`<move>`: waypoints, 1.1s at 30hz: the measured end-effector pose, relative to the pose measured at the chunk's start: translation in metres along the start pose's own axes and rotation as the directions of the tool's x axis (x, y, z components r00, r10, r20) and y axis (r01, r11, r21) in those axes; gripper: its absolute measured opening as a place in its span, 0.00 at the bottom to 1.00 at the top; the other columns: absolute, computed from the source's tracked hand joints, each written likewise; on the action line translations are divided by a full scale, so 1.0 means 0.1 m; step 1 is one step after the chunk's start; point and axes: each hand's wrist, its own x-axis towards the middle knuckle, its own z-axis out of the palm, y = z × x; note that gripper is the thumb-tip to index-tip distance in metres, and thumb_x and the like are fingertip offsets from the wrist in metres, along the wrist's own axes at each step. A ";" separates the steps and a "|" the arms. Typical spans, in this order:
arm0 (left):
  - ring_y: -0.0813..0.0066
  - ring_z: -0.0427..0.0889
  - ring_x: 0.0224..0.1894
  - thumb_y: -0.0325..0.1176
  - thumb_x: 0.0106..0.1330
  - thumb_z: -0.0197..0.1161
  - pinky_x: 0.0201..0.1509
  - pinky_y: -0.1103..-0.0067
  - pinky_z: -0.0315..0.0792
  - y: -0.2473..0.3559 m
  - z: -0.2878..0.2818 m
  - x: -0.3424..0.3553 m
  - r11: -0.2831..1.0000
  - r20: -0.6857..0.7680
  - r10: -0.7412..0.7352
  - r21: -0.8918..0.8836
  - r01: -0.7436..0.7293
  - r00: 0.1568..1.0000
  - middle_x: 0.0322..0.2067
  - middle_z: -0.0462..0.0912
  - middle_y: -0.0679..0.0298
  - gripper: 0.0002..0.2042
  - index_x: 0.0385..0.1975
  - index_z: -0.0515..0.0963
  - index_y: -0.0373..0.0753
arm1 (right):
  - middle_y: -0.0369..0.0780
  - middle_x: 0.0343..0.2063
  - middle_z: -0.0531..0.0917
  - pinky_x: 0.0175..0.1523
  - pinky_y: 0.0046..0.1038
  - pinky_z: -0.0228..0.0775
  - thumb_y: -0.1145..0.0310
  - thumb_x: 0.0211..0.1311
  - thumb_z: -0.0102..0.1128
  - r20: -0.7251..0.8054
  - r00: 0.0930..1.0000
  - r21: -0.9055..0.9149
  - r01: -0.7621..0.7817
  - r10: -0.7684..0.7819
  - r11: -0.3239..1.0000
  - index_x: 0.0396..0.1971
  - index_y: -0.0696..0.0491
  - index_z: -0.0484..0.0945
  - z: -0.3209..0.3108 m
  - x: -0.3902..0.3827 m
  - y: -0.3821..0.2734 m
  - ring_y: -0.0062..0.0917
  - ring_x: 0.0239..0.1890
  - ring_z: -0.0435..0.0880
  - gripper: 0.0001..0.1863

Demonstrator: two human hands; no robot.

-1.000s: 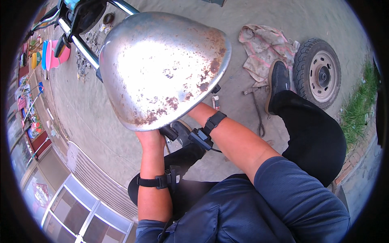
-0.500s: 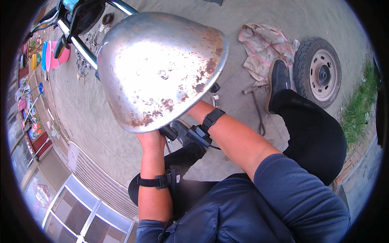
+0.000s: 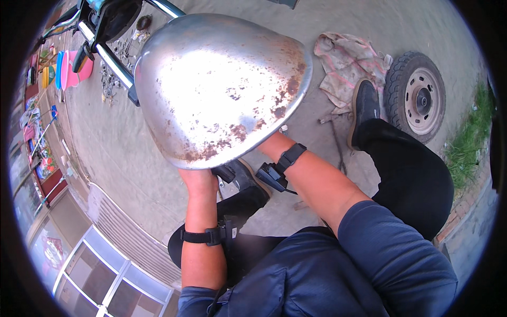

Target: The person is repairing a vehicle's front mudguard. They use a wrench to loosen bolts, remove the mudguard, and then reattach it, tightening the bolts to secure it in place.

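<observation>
A curved silver metal mudguard (image 3: 216,100) with rust spots along its near and right edges fills the upper middle, attached to or standing against the chrome fork tubes of a motorcycle (image 3: 112,62). My left hand (image 3: 196,181) reaches under its near edge, and only the wrist and the heel of the hand show. From the right, my right hand (image 3: 273,143) goes beneath the lower right edge. The mudguard hides the fingers of both hands, so what they touch or hold underneath cannot be seen.
A spare wheel with a tyre (image 3: 415,95) lies at the right beside a dirty pink-striped cloth (image 3: 351,66). A metal rod tool (image 3: 337,141) lies on the concrete. Small metal parts (image 3: 110,82) are scattered at the upper left, near a pink tub (image 3: 75,71).
The mudguard has shifted slightly to the right, and my right hand and forearm have moved right with it. A small item on the ground is now mostly covered by the mudguard and hand.
</observation>
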 end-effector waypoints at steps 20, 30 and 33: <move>0.71 0.81 0.33 0.56 0.81 0.44 0.36 0.74 0.79 -0.06 -0.06 0.02 0.999 0.033 0.047 -0.027 -0.046 0.998 0.34 0.81 0.59 0.26 0.48 0.75 0.37 | 0.50 0.52 0.82 0.61 0.36 0.71 0.66 0.59 0.57 -0.052 0.992 -0.055 -0.116 0.113 0.992 0.56 0.57 0.75 0.15 0.08 0.02 0.42 0.55 0.80 0.24; 0.71 0.81 0.33 0.57 0.81 0.42 0.36 0.74 0.79 -0.07 -0.05 0.04 0.998 0.015 0.068 0.005 -0.068 0.998 0.33 0.81 0.59 0.27 0.46 0.75 0.35 | 0.50 0.53 0.82 0.62 0.37 0.71 0.65 0.64 0.54 -0.028 0.995 -0.059 -0.102 0.100 0.993 0.57 0.57 0.75 0.09 -0.07 0.10 0.43 0.55 0.80 0.23; 0.72 0.81 0.32 0.58 0.81 0.43 0.36 0.74 0.80 -0.05 -0.04 0.01 0.999 -0.006 0.047 0.006 -0.047 0.999 0.32 0.81 0.59 0.27 0.45 0.75 0.35 | 0.51 0.53 0.82 0.62 0.37 0.71 0.65 0.65 0.53 -0.020 0.994 -0.051 -0.110 0.109 0.993 0.57 0.58 0.74 0.10 -0.08 0.10 0.43 0.55 0.80 0.22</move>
